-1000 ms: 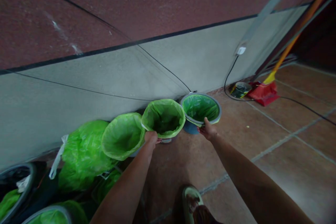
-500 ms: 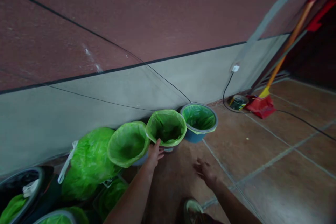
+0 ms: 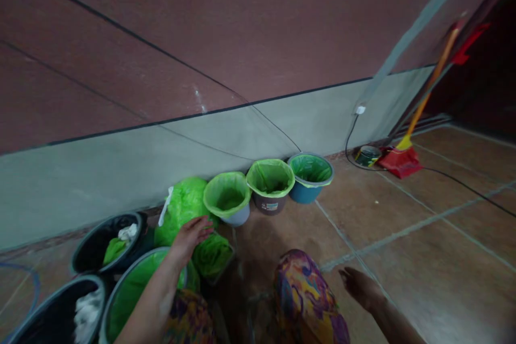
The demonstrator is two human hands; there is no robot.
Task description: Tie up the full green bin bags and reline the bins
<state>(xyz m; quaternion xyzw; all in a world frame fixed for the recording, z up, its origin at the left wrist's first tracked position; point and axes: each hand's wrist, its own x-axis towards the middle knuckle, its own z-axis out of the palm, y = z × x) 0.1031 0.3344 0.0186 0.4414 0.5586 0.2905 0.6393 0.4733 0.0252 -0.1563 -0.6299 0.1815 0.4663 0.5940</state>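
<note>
My left hand (image 3: 192,234) is stretched out with nothing in it, in front of a tied green bag (image 3: 183,207) and above a small bin (image 3: 215,258) lined with green plastic. Off to the right, over the floor tiles, my right hand (image 3: 359,286) hangs with its fingers apart and holds nothing. Along the wall stand three lined bins: a pale one (image 3: 236,217), a dark one (image 3: 271,205) with a label, and a blue one (image 3: 304,192). Green liners fold over the rims of the pale and dark ones.
At lower left are a dark bin (image 3: 86,242) and a nearer bin (image 3: 48,309), both holding white stuff, beside a larger green-lined bin (image 3: 133,285). A red dustpan (image 3: 401,161), a broom (image 3: 427,91), a tin (image 3: 367,156) and a black cable (image 3: 463,183) occupy the right.
My left hand has left the dark bin's rim and moved left and down the view. My right hand has shifted right and down. The view has drawn back, showing my knees and more bins.
</note>
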